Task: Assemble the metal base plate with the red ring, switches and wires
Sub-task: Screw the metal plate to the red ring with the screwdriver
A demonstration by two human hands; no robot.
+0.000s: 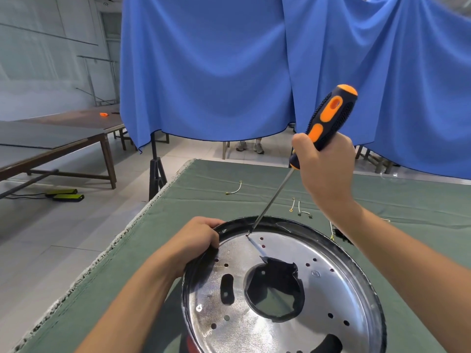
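- Gripping the metal base plate (254, 309) by its far-left rim, your left hand (201, 238) curls fingers over the edge — plate on green cloth (204, 197).
- Your right hand (325, 164) wraps the screwdriver (328, 118) handle — tip at a rim hole.

The base plate (280, 289) lies on the near part of the worktop (204, 200). The left hand (196, 238) holds its left rim; the right hand (323, 164), above and behind, holds a screwdriver (328, 118) whose tip meets the plate's far edge. Loose wires (235, 188) lie farther back.
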